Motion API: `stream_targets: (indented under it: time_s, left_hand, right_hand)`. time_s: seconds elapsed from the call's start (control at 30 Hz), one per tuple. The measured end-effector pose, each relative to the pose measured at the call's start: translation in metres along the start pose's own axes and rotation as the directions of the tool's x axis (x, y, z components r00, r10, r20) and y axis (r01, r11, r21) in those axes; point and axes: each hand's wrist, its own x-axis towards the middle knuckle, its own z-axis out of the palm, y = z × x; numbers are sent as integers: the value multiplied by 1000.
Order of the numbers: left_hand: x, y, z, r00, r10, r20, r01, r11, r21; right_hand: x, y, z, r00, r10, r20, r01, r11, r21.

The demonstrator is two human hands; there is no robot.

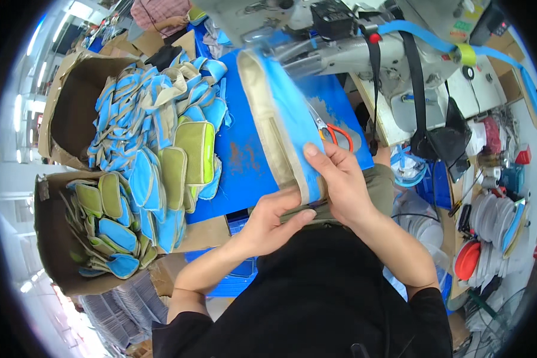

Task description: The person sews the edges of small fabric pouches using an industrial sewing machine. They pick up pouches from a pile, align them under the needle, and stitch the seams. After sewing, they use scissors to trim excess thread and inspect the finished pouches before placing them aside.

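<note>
Left hand [275,219], right hand [343,182] gripping band [285,101]; scissors [338,128] lying beside; pouches [195,152] crowding left of table [235,188]; machine [355,62] standing beyond.

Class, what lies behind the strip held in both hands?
Beyond the blue-and-beige strip show the blue work surface and, to its right, orange-handled scissors. What the strip covers cannot be seen.

Fabric band [289,119] above table [230,188], boxes [55,244] left

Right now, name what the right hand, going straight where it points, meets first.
The right hand likely meets the blue-and-beige fabric band it holds; beyond that, depth is unclear.
</note>
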Motion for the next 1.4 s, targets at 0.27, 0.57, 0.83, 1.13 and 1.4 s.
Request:
stream_targets:
  time_s: [0.27, 0.57, 0.83, 1.13, 1.4]
  left_hand:
    - [60, 9, -59, 653, 707, -273, -191, 503, 843]
    - [131, 16, -96, 554, 832, 22, -286, 165, 944]
    - [107, -29, -65, 508, 701, -501, -342, 698, 630]
    - [107, -26, -51, 695, 697, -178, -279, 489, 826]
    - [126, -9, -64, 768, 638, -53, -343, 480, 807]
  right_hand:
    - [-12, -5, -2, 960, -269, 80, 276, 851, -447]
    - [8, -35, 13, 827, -479, 294, 560, 650, -514]
    - [63, -6, -33, 801, -594, 69, 505, 610, -611]
    - [73, 41, -26, 840, -537, -76, 525, 841, -132]
    - [72, 40, -13, 856, -493, -155, 513, 844, 155]
